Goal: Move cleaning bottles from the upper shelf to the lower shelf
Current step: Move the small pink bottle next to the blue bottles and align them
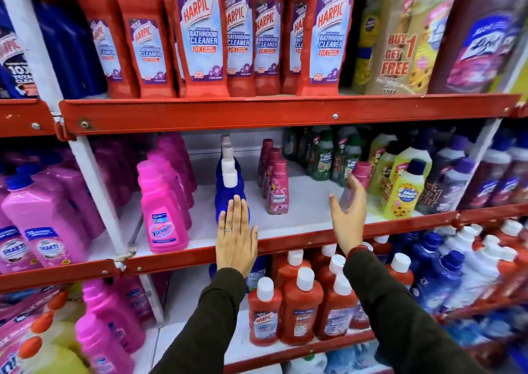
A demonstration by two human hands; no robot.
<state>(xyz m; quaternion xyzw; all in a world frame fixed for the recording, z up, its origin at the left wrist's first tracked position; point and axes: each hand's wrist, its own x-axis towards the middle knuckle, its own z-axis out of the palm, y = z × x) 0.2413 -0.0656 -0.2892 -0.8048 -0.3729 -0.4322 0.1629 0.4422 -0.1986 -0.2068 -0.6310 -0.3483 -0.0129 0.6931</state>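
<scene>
My right hand [350,222] is closed around a small, blurred bottle with a pink cap [362,171], held upright just above the white middle shelf [308,193] next to the yellow bottles. My left hand [235,242] is flat with its fingers straight, holding nothing, in front of the first of a row of blue bottles with white caps [228,185]. A short row of matching pink Comfort bottles [278,193] stands between my hands. Large red Harpic bathroom cleaner bottles [200,36] fill the upper shelf above its red rail [257,113].
Pink Vanish bottles [164,210] line the middle shelf on the left. Yellow [405,185] and green bottles [323,156] crowd its right side. Small red Harpic bottles [264,319] and blue bottles [440,276] stand on the shelf below. A white upright [94,190] divides the bays.
</scene>
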